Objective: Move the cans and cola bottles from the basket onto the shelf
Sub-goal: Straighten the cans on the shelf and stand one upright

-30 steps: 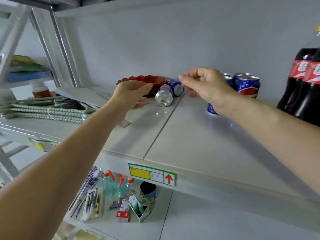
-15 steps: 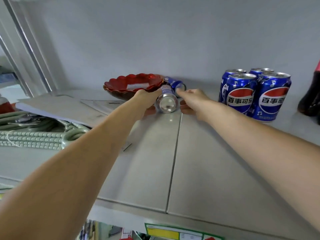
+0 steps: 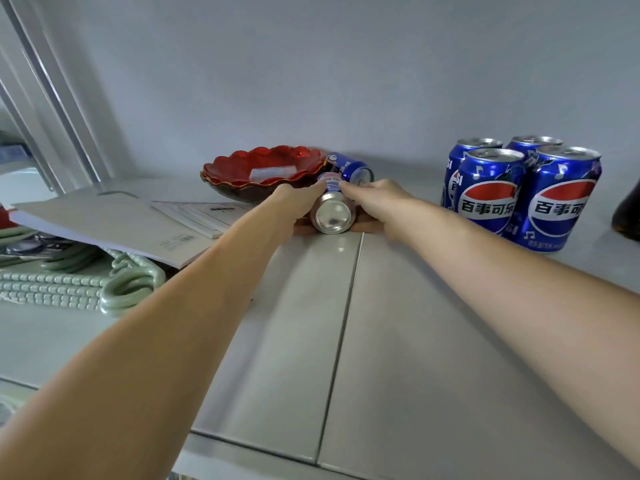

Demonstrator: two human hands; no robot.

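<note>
I have both hands on a can that lies on its side on the shelf, its silver base toward me. My left hand cups one flank and my right hand the other, fingers pressed to it, probably to keep it from rolling before I stand it up. Another can lies behind, against the red bowl. Four cans stand upright at right.
</note>
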